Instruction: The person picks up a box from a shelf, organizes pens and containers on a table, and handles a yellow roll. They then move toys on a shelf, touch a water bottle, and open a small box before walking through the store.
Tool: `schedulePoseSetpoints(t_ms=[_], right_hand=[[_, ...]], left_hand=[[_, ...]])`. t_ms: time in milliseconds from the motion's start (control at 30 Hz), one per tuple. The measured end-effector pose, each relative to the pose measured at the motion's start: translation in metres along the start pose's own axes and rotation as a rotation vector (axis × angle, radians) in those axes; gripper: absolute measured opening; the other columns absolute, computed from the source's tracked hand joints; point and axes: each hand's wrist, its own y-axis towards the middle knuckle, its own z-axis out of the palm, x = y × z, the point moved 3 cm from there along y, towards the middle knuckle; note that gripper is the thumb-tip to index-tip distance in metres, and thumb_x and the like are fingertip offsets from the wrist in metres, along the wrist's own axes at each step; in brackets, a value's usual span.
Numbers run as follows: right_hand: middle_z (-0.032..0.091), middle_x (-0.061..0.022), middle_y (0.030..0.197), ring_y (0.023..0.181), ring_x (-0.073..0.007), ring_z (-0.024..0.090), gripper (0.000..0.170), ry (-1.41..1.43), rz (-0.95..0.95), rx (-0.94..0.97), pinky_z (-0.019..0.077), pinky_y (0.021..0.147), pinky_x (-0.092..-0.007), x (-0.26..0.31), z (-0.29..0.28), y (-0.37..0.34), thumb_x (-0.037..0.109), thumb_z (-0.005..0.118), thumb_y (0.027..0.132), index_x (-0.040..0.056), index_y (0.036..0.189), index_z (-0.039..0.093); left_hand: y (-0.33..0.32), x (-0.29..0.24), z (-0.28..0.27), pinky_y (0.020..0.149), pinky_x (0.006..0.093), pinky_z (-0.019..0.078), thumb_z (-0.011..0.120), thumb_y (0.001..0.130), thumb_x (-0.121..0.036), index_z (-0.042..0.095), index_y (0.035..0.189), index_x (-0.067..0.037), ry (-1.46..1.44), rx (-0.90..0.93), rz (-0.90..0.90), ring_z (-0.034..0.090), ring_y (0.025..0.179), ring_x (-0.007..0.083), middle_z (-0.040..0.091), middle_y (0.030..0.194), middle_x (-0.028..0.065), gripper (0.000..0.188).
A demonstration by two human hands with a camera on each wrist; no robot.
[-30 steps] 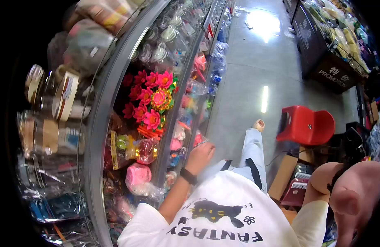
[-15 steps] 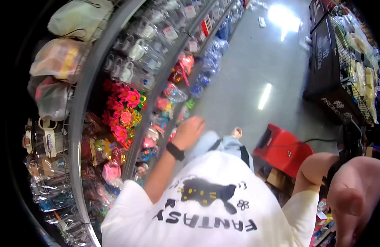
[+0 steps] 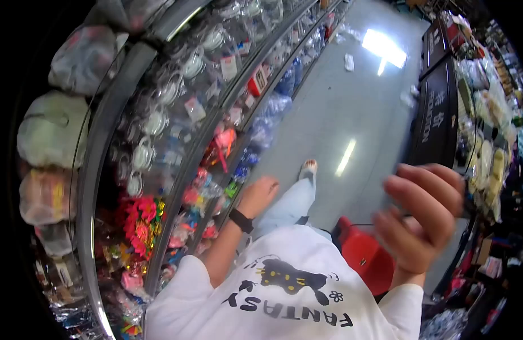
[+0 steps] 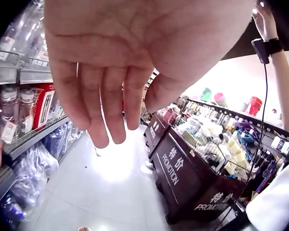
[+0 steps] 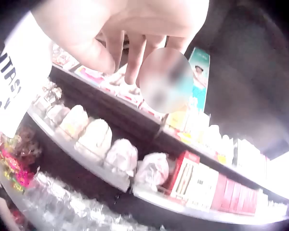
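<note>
My left hand [image 3: 260,195] hangs low over the aisle beside the shelving, with a black band on its wrist. In the left wrist view its fingers [image 4: 113,115] point down, loosely straight, and hold nothing. My right hand [image 3: 423,218] is raised at the right of the head view, blurred, its fingers loosely bent around nothing. The right wrist view shows the same right hand [image 5: 130,33] from the palm side, fingers relaxed. Closest to the left hand are shelves with bagged blue goods [image 3: 267,122] and small colourful toys [image 3: 207,184].
Shelving on the left carries clear bottles [image 3: 170,88], pink artificial flowers [image 3: 139,226] and bagged items [image 3: 51,127] on top. Dark promotion bins [image 3: 437,116] heaped with goods stand across the grey floor [image 3: 306,130]. A red chair [image 3: 366,258] is beside my right arm.
The view has moved forward along the aisle; flowers and chair have slid lower. My right hand has come down from close to the camera, its fingers now visible. The left hand still hangs low.
</note>
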Motion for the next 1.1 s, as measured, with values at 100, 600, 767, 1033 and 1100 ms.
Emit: schedulePoseSetpoints(t_ms=[100, 600, 767, 1033, 1100], right_hand=[[0.057, -0.0056, 0.094, 0.08, -0.0212, 0.054, 0.029, 0.144, 0.165, 0.18, 0.0428, 0.067, -0.0312, -0.085, 0.074, -0.004, 0.007, 0.057, 0.069, 0.0115, 0.097, 0.054], [0.061, -0.0174, 0.087, 0.084, -0.0323, 0.057, 0.021, 0.252, 1.577, 0.935, 0.045, 0.076, -0.0388, -0.255, 0.257, -0.485, 0.019, 0.05, 0.073, 0.0057, 0.086, 0.062], [0.063, -0.0146, 0.079, 0.076, -0.0253, 0.061, 0.021, 0.276, 1.707, 0.914, 0.047, 0.069, -0.0324, -0.318, 0.263, -0.52, 0.014, 0.052, 0.069, 0.0021, 0.083, 0.063], [0.063, -0.0097, 0.079, 0.074, -0.0161, 0.06, 0.018, 0.622, 1.829, 0.467, 0.0461, 0.064, -0.0259, -0.531, 0.326, -0.506, 0.01, 0.053, 0.074, -0.0004, 0.087, 0.061], [0.063, -0.0097, 0.081, 0.075, -0.0167, 0.059, 0.018, 0.684, 1.804, 0.342, 0.0459, 0.064, -0.0264, -0.591, 0.33, -0.497, 0.008, 0.051, 0.076, -0.0011, 0.09, 0.059]], left_hand=[[0.077, -0.012, -0.006, 0.066, 0.0364, 0.0443, 0.05, 0.082, -0.019, 0.057, 0.088, -0.004, 0.017, -0.054, 0.069, 0.055, 0.078, 0.0306, 0.057, 0.086, 0.0124, 0.017], [0.331, -0.069, -0.049, 0.069, 0.0375, 0.0451, 0.049, 0.082, -0.022, 0.057, 0.09, -0.007, -0.012, -0.041, 0.03, 0.056, 0.082, 0.0301, 0.058, 0.09, 0.0103, 0.019], [0.391, -0.09, -0.043, 0.066, 0.0371, 0.0447, 0.05, 0.082, -0.02, 0.057, 0.089, -0.007, -0.069, -0.089, -0.046, 0.056, 0.078, 0.0306, 0.057, 0.086, 0.0114, 0.016], [0.518, -0.148, -0.032, 0.069, 0.0388, 0.0446, 0.048, 0.082, -0.022, 0.056, 0.091, -0.008, -0.047, -0.073, -0.179, 0.055, 0.082, 0.0312, 0.058, 0.089, 0.0117, 0.019], [0.559, -0.17, -0.03, 0.069, 0.0388, 0.0446, 0.048, 0.082, -0.023, 0.057, 0.091, -0.008, -0.028, -0.076, -0.165, 0.055, 0.082, 0.031, 0.058, 0.089, 0.0116, 0.019]])
